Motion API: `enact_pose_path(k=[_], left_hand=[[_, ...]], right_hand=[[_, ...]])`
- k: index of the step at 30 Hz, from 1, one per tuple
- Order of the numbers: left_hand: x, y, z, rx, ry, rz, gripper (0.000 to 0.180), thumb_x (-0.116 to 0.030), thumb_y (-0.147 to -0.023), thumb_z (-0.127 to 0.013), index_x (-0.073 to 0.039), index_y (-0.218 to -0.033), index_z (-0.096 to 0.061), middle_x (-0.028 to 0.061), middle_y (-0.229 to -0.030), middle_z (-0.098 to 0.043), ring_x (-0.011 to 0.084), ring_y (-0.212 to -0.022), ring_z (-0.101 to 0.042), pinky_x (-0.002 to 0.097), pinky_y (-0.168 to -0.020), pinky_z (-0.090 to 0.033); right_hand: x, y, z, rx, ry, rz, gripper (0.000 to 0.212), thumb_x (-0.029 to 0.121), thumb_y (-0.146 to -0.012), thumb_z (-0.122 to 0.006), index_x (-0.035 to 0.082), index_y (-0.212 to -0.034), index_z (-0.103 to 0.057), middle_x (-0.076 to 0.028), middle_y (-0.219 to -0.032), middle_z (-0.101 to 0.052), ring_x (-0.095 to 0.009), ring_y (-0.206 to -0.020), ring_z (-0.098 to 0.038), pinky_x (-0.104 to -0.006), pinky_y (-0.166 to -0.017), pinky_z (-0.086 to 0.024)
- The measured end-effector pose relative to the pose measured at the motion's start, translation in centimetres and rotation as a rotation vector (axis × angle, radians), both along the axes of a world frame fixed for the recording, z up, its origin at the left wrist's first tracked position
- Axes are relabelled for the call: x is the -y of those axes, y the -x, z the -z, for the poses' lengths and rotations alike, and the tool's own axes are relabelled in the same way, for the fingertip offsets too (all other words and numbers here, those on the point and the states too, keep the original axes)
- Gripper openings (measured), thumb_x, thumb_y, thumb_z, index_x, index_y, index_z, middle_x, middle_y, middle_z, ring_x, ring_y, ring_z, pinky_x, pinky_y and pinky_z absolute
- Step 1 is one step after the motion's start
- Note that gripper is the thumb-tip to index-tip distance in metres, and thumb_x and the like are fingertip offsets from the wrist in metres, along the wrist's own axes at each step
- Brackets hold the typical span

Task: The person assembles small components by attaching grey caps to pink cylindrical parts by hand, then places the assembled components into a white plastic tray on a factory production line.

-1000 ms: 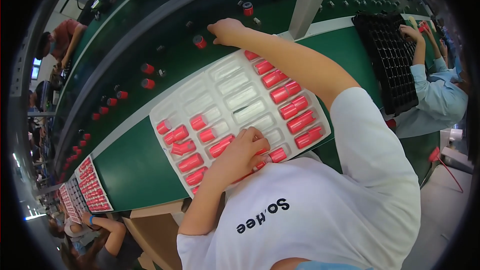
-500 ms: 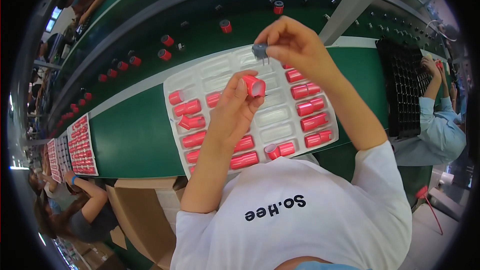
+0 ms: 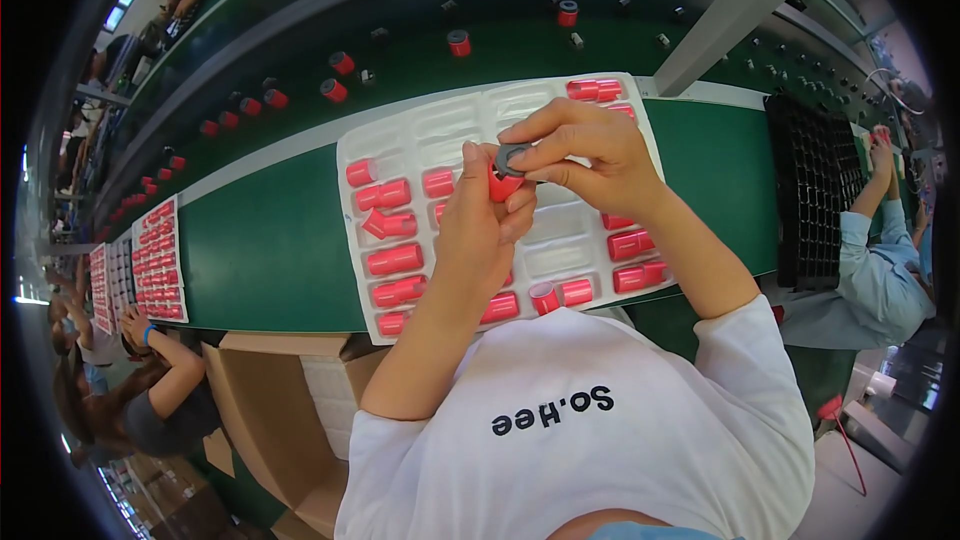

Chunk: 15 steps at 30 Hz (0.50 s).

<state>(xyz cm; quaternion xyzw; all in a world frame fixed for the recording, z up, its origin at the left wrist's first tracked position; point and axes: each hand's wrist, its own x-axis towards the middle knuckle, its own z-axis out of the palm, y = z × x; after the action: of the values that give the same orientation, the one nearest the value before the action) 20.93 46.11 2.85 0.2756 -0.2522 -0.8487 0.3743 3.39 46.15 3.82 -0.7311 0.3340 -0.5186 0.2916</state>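
Observation:
Above the middle of a white plastic tray [image 3: 440, 130], my left hand [image 3: 478, 215] is closed around a red cylindrical sleeve [image 3: 503, 186]. My right hand [image 3: 590, 150] pinches a dark grey round part [image 3: 511, 159] at the sleeve's upper end. The two pieces touch; whether the grey part's metal prongs are inside the sleeve is hidden by my fingers. Red sleeves [image 3: 395, 259] lie in the tray's compartments, on both sides and along the near edge. One short sleeve [image 3: 544, 298] stands tilted near the front.
Red-and-grey assembled pieces [image 3: 459, 43] and small parts sit on the green conveyor [image 3: 400, 70] beyond the tray. To the right stands a black crate [image 3: 805, 195] beside a person in light blue. An opened cardboard box [image 3: 265, 410] is at the lower left. A metal post [image 3: 745, 10] rises at the far right.
My right hand has come down and left, bringing the grey part from above onto the end of the red sleeve. My left hand still holds the sleeve, now turned.

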Motion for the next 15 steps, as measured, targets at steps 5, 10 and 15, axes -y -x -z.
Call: enact_pose_path(k=[5,10,15], left_hand=[[-0.1,0.4,0.4,0.035,-0.077,-0.018,0.039,-0.047,-0.103,-0.031,-0.011,-0.097,-0.046,-0.0002,-0.066,-0.042,0.005,-0.052,-0.03,0.0191,-0.047,-0.024],[0.1,1.1,0.8,0.122,-0.102,-0.027,0.04,-0.048,-0.102,-0.032,-0.011,-0.099,-0.046,0.0004,-0.068,-0.045,0.0051,-0.051,-0.032,0.0201,-0.047,-0.025],[0.6,1.1,1.6,0.728,0.656,0.155,0.034,-0.036,-0.095,-0.054,-0.009,-0.114,-0.045,0.0073,-0.086,-0.056,0.0189,-0.069,-0.055,0.0309,-0.063,-0.045]], right_hand=[[-0.9,-0.2,0.4,-0.166,0.026,0.119,0.018,0.003,-0.076,-0.073,0.005,-0.094,-0.071,-0.011,-0.102,-0.069,-0.022,-0.088,-0.067,-0.0286,-0.074,-0.054],[-0.9,-0.1,2.0,-0.095,-0.011,0.155,0.02,0.004,-0.078,-0.072,0.004,-0.097,-0.065,-0.009,-0.098,-0.067,-0.021,-0.085,-0.065,-0.0276,-0.074,-0.052],[5.8,5.0,3.7,-0.238,-0.037,0.482,0.019,0.002,-0.08,-0.068,0.004,-0.094,-0.057,-0.008,-0.09,-0.06,-0.022,-0.082,-0.061,-0.0297,-0.073,-0.049]])
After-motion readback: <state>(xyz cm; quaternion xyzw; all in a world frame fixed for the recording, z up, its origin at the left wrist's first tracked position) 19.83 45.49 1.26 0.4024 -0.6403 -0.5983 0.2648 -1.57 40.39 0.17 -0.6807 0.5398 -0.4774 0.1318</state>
